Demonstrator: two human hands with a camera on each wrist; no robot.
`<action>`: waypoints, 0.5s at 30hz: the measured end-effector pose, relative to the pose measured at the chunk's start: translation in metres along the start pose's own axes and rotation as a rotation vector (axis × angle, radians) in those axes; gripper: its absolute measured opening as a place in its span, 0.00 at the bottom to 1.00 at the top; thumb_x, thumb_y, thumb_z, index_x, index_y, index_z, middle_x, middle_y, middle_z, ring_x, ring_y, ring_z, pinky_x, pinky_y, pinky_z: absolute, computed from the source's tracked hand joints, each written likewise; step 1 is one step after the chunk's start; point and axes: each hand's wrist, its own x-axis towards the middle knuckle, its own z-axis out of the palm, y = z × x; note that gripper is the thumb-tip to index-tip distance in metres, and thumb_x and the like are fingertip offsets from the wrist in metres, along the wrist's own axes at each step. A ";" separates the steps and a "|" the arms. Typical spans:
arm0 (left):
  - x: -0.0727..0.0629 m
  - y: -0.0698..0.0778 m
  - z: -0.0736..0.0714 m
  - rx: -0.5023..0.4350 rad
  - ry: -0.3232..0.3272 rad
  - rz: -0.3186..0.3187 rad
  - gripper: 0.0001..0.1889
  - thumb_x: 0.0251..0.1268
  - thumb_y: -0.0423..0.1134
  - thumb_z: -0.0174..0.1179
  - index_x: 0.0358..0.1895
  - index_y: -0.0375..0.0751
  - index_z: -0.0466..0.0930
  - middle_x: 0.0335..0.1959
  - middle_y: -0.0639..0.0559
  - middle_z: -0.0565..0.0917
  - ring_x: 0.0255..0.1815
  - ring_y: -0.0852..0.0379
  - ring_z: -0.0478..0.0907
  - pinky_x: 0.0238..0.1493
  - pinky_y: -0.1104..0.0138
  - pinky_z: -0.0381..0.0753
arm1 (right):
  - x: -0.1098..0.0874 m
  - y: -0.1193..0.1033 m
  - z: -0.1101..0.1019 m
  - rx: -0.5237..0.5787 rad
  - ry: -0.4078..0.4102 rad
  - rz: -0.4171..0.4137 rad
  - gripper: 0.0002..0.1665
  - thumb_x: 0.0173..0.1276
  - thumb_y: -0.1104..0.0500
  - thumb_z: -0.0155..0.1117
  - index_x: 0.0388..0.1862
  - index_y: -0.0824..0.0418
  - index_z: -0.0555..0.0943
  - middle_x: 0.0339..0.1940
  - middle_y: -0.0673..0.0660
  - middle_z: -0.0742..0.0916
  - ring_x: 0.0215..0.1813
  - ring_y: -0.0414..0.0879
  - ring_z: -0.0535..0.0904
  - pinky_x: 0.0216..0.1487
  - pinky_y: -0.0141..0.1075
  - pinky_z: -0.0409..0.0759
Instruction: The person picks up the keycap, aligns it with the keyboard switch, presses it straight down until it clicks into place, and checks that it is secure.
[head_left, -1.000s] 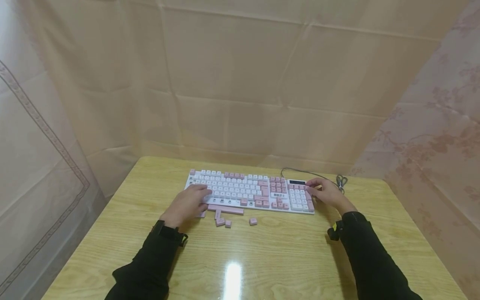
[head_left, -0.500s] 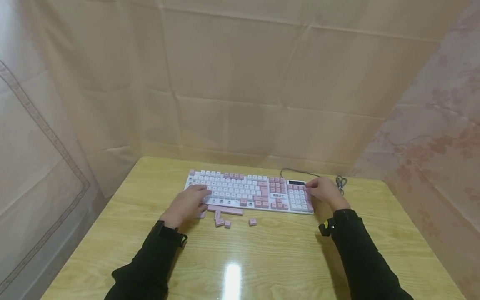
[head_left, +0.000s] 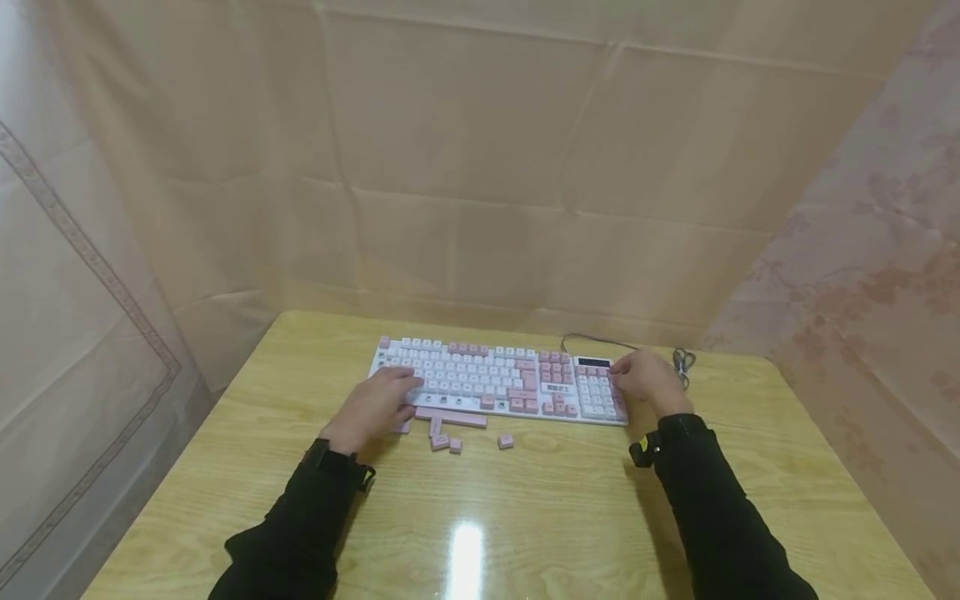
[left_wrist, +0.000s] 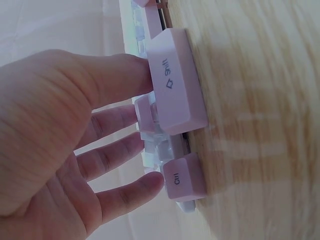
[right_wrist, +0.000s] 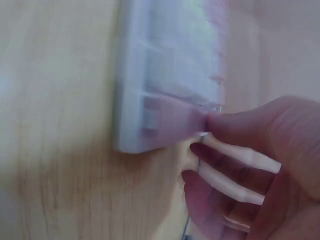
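A white and pink keyboard (head_left: 472, 383) lies across the table, with bare switch sockets (head_left: 444, 399) along its lower left row. My left hand (head_left: 375, 404) rests at the keyboard's left end, fingers extended over it. In the left wrist view the thumb is right behind a loose pink Shift keycap (left_wrist: 175, 82), and a fingertip is at a pink Ctrl keycap (left_wrist: 182, 182). My right hand (head_left: 648, 377) is at the top right corner of the number pad. Its thumb and fingers pinch a pink keycap there, mostly hidden; the right wrist view is blurred.
A long pink space bar keycap (head_left: 453, 417) lies along the keyboard's front edge. Several small pink keycaps (head_left: 440, 442) are in front of it, one keycap (head_left: 506, 441) farther right. A tied cable (head_left: 682, 362) lies behind the right hand. Cloth (head_left: 480, 167) hangs behind the table (head_left: 562, 517).
The right wrist and forearm have swung left and inward while the right fingertips stay at the number pad's corner. My left hand keeps its place, and the loose keycaps have not moved.
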 end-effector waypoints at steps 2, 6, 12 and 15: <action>0.000 -0.001 0.000 -0.009 -0.003 -0.001 0.24 0.63 0.34 0.71 0.62 0.34 0.80 0.64 0.37 0.78 0.68 0.39 0.72 0.68 0.48 0.69 | 0.001 0.001 0.002 -0.016 0.015 -0.001 0.15 0.71 0.57 0.64 0.51 0.63 0.88 0.53 0.65 0.87 0.54 0.62 0.81 0.54 0.57 0.76; 0.001 -0.002 0.002 -0.010 -0.002 0.006 0.24 0.62 0.35 0.71 0.62 0.34 0.80 0.64 0.37 0.78 0.68 0.39 0.72 0.68 0.48 0.69 | 0.001 0.004 0.004 0.013 0.022 0.010 0.16 0.71 0.57 0.65 0.52 0.64 0.87 0.53 0.65 0.87 0.54 0.61 0.81 0.54 0.56 0.77; 0.002 -0.001 0.001 0.010 -0.006 -0.001 0.24 0.63 0.36 0.71 0.62 0.35 0.80 0.64 0.38 0.78 0.69 0.40 0.72 0.69 0.49 0.68 | -0.002 0.007 0.007 0.014 0.073 -0.019 0.15 0.71 0.57 0.66 0.50 0.64 0.88 0.50 0.65 0.88 0.53 0.62 0.81 0.54 0.57 0.75; 0.001 -0.001 0.002 0.010 -0.011 -0.005 0.24 0.63 0.36 0.71 0.62 0.35 0.80 0.64 0.38 0.78 0.68 0.40 0.72 0.69 0.49 0.68 | -0.003 0.010 0.011 0.011 0.106 -0.075 0.13 0.71 0.58 0.66 0.48 0.65 0.87 0.45 0.65 0.89 0.50 0.62 0.82 0.52 0.56 0.76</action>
